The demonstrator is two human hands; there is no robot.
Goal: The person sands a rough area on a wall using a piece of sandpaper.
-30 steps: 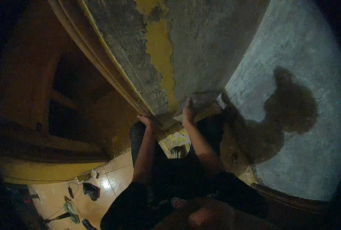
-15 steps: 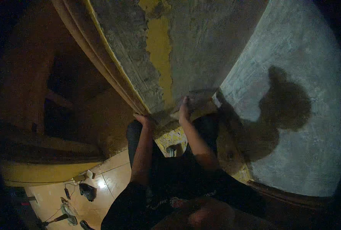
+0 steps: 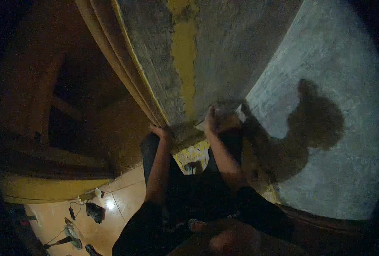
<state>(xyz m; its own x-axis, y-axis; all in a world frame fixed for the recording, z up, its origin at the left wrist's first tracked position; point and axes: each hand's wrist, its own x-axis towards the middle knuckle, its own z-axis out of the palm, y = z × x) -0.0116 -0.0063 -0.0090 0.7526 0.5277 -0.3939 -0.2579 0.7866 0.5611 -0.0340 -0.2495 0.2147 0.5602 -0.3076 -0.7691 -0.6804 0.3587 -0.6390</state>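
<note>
My left hand [image 3: 161, 131] is at the brown wooden frame [image 3: 127, 79] along the wall's left edge, its fingers bent round the border. A little to the right, my right hand [image 3: 211, 120] is closed, thumb up, on a flat, pale-edged piece [image 3: 200, 126] held close to the wall. Its exact kind is too dark and blurred to tell. In front of both hands rises a grey plastered wall [image 3: 153, 55] with a rough yellow stripe [image 3: 184, 55] down its middle. My knees are bent on either side of the forearms.
A paler grey wall [image 3: 347, 179] meets the plastered one at a right-hand corner and carries my shadow. On the tiled floor [image 3: 123, 194] at lower left lie a black bag-like thing [image 3: 95, 212], a dark-handled tool [image 3: 61, 241] and thin cables. A dark recess opens beyond the frame.
The wall and frame have shifted rightward in view. My right hand sits slightly further right, with the flat piece still in it. My left hand stays at the frame.
</note>
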